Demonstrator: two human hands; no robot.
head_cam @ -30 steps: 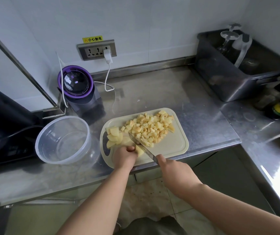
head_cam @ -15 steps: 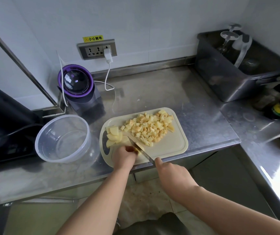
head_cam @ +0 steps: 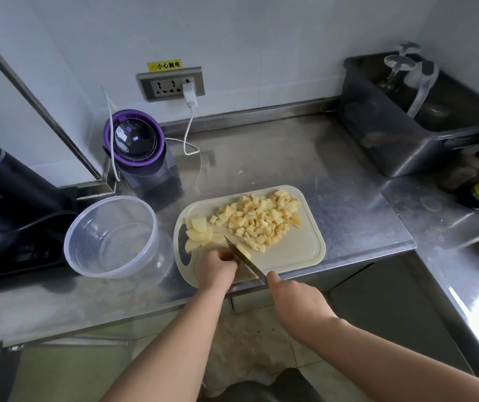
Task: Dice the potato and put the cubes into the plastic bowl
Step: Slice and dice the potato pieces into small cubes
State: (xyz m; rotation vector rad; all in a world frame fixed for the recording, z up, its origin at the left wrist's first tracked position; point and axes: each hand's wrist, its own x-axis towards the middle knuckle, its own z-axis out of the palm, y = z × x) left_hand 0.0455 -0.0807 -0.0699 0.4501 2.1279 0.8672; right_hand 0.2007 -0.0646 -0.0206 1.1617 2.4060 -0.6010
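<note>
The right hand (head_cam: 293, 297) is gripping the knife (head_cam: 244, 261), its fingers curled round the hidden handle. The blade's long axis is running diagonally across the near-left part of the cutting board (head_cam: 299, 250), tip pointing away and leftward. The left hand (head_cam: 216, 268) is holding the potato piece (head_cam: 245, 250) down with curled fingers, beside the blade. Uncut slices (head_cam: 200, 230) are lying beyond it, and the cubes (head_cam: 261, 219) are lying piled on the board's far half. The plastic bowl (head_cam: 110, 236) is standing upright on the worktop (head_cam: 276, 158), just left of the board. A yellow wall label (head_cam: 164, 65) is reading "小心触电".
</note>
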